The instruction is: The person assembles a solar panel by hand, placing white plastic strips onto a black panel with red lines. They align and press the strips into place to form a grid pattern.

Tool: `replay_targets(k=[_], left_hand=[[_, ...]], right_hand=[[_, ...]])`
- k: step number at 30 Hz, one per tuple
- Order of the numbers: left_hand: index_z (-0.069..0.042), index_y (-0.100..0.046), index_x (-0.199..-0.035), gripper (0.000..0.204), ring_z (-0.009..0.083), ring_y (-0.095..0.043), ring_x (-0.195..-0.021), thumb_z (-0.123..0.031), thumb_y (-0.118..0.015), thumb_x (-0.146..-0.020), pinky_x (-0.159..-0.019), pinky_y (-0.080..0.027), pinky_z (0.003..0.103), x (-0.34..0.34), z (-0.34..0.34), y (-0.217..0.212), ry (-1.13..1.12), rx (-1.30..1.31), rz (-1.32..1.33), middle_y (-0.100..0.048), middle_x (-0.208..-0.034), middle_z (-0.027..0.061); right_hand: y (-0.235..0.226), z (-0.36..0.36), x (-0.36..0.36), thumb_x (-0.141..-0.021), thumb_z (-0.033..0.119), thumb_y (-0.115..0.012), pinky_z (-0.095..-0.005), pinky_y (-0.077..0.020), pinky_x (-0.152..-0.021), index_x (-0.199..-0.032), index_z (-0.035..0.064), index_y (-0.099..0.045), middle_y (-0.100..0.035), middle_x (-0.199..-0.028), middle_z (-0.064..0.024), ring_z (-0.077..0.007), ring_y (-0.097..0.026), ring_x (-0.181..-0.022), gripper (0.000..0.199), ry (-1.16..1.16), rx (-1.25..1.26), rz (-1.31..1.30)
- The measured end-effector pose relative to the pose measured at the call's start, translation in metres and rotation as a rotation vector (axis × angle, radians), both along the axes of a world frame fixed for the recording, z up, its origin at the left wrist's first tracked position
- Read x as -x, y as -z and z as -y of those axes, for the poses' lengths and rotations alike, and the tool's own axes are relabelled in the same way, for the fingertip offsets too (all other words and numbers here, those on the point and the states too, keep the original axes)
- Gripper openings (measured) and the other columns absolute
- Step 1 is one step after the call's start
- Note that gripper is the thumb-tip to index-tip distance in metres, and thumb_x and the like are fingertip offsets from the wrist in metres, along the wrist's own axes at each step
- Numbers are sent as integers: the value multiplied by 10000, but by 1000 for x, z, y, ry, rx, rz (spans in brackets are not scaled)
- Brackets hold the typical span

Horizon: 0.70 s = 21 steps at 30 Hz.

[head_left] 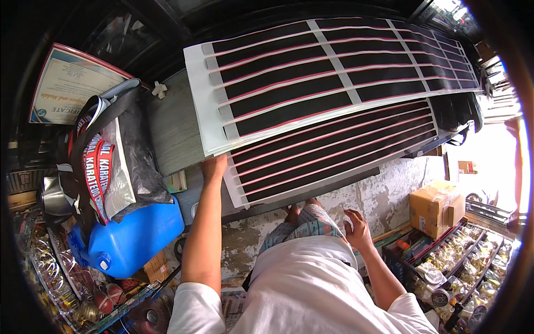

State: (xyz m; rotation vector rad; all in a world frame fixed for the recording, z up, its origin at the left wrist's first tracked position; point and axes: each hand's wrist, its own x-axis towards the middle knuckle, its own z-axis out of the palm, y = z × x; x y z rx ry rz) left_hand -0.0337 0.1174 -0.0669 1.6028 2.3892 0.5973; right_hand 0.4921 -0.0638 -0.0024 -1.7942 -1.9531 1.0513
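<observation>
The left hand [213, 167] pressed flat, ungrasping, on the striped sheets' [334, 83] near corner, their length running toward two o'clock, while the right hand [356, 227] hung loosely curled, empty, well apart.

I'm looking steeply down through a single head camera, from above my own chest and legs. It's facing forward over the surface [172, 131], taking in the striped sheets [334, 72] at arm's reach and the floor [384, 189] below. The fisheye is bending edges near the rim, and there is no second view.
</observation>
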Motion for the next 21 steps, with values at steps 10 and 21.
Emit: replay_targets(k=[10,21], left_hand=[[-44,-718,-1262,398,455,-712,-1114,-134,-723,-875,-986,-562,539,-8,13,-15,-69,119,51,-747,-1174,252],[-77,-766,-1230,339,460,-710,-1150,-273,-675,-967,-990,-557,551,-6,1,-2,-58,63,130,-779,-1227,188]], right_hand=[[5,-11,12,-942,28,-684,-512,-558,-1064,-1356,3,-683,-703,-1346,-250,-485,-679,-1219,415,4,-20,-12],[8,-6,11,-924,27,-681,-510,-553,-1079,-1366,-1,-678,-702,-1351,-257,-480,-678,-1233,443,-4,23,-4]])
